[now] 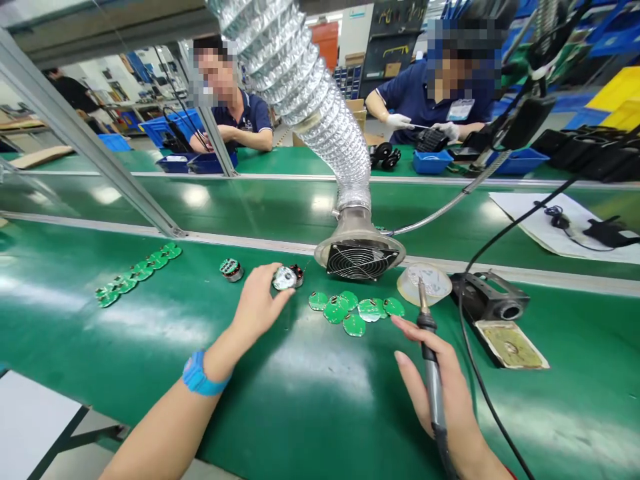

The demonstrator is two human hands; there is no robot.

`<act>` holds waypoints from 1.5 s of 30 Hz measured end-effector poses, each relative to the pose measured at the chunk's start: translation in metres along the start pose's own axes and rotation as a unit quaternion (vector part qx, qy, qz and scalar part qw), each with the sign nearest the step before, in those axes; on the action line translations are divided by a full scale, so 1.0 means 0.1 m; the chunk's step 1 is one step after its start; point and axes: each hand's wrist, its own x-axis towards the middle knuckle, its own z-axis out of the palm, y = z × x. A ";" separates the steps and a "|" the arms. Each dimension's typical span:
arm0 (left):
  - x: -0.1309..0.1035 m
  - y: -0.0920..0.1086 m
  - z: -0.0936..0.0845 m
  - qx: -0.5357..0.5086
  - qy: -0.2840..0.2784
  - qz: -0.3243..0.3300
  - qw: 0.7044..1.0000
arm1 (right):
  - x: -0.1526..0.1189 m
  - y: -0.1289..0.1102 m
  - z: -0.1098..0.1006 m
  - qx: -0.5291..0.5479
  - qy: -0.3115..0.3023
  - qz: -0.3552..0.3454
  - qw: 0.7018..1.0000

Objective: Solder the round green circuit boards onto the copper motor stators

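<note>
My left hand (257,303) has its thumb and fingers around a small round motor-like part (285,278) with a silvery top. Copper-coloured windings show at its right side. Left of that hand stands a similar round part (231,269) topped by a green circuit board. A soldering iron (433,377) lies across my right hand (450,387), held among its fingers, with thumb and index finger stretched out. Its tip points away from me, in front of a round, pale dish (424,283). Several loose round green circuit boards (354,325) lie between my hands.
A row of green boards (143,270) lies at left. A fume-extractor hood (360,257) hangs behind the loose boards. At right are a soldering-iron stand (490,297), its sponge tray (511,345) and a black cable (470,360). Two co-workers sit across the bench beyond a metal frame (145,193).
</note>
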 end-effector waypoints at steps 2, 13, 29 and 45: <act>0.11 -0.21 -0.01 0.118 -0.016 -0.052 0.992 | -0.01 0.00 0.00 -0.016 0.003 0.016 1.000; 0.26 -0.79 -0.09 0.197 -0.007 -0.234 0.952 | -0.01 -0.04 -0.02 -0.007 0.016 0.036 0.999; 0.05 -0.14 0.08 0.130 -0.057 0.108 0.984 | -0.12 0.08 0.24 -0.057 -0.116 0.026 0.991; -0.20 0.32 -0.19 -0.083 -0.298 0.153 0.939 | -0.11 0.00 0.44 -0.145 -0.130 -0.059 0.979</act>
